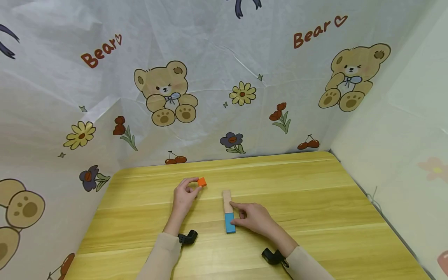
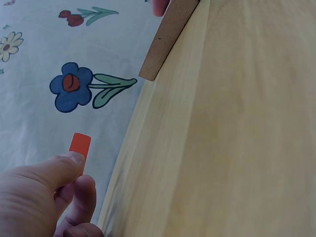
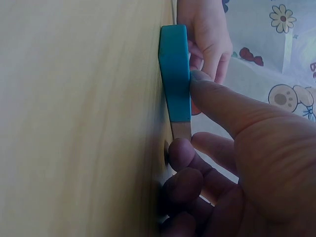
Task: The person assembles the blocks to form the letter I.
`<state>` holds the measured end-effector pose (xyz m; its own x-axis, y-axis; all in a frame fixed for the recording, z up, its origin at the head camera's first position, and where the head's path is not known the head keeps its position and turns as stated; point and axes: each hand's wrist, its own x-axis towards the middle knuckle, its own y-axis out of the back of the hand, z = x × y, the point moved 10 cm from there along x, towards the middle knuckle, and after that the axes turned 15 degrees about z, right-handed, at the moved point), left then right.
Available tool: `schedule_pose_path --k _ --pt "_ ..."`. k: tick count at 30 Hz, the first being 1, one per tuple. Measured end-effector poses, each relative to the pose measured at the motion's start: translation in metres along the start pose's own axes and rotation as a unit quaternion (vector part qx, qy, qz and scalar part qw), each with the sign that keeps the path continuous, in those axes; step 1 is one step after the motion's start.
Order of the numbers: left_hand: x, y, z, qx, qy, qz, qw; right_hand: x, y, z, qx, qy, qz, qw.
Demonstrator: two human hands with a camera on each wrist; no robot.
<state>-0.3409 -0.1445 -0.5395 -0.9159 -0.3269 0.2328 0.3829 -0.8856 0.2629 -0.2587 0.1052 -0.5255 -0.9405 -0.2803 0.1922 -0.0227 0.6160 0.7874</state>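
In the head view a plain wooden block (image 1: 227, 201) and a blue block (image 1: 229, 223) lie end to end in one line on the table. My right hand (image 1: 257, 219) touches their right side, index finger at the wooden block and thumb against the blue block (image 3: 176, 74). Those two fingers do not wrap round the blocks. Farther left, my left hand (image 1: 183, 197) pinches a small orange block (image 1: 202, 182) between thumb and forefinger. The left wrist view shows the orange block (image 2: 80, 148) partly covered by the thumb, apart from the wooden block (image 2: 170, 39).
The wood-grain table (image 1: 315, 202) reaches back to a white cloth (image 1: 210, 58) printed with bears and flowers. A pale wall cloth (image 1: 413, 128) stands on the right. Small black wrist cameras (image 1: 189, 237) sit at both wrists, close over the table.
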Motion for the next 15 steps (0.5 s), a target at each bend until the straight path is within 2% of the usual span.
schedule_pose_path --k 15 --pt "0.003 -0.018 0.006 -0.011 -0.009 -0.001 0.9999 0.0 0.001 0.0 0.002 -0.003 0.0 1.0"
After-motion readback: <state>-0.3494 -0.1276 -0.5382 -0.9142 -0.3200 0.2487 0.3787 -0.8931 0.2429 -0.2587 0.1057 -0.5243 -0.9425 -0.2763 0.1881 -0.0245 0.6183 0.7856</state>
